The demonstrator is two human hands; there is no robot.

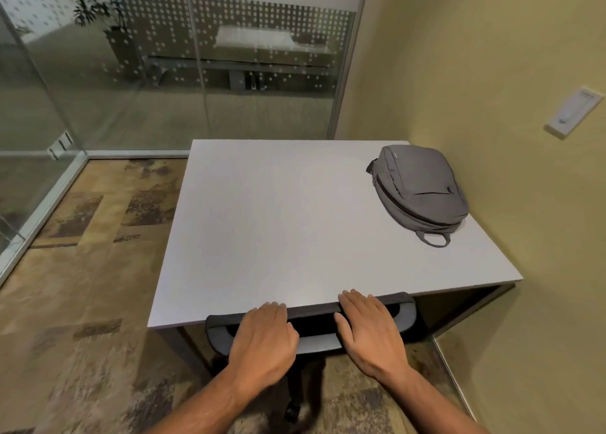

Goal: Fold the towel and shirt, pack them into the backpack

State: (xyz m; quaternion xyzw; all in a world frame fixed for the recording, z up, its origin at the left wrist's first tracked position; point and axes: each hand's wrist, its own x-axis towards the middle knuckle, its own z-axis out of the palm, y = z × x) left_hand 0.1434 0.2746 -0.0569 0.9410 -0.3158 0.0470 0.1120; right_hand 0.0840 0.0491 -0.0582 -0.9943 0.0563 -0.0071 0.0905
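Grey fabric marked the backpack [418,192], which lay flat on the far right part of the white table [278,223], close to the yellow wall [492,72]. Its long axis ran from the far edge toward the viewer, slanting a little to the right, with the carry loop [434,238] at the near end and the zips apparently closed.

Head view: both hands sat at the near table edge, on the top rail of a dark office chair [311,315] pushed under the table. The left hand [262,338] curled its fingers over the rail, grasping it. The right hand [370,330] lay over the rail with fingers fairly straight and the thumb spread beside it; whether it clasped the rail or merely rested there could not be told.

The backpack stood forward and to the right of both hands, well apart from them, and the right hand was the nearer. Neither towel nor shirt was visible on the table or the patterned carpet [82,269].

Judged from this layout, folding had not begun, and the chair would probably need moving first. A reach for the bag would suit the right hand, approaching the near loop.
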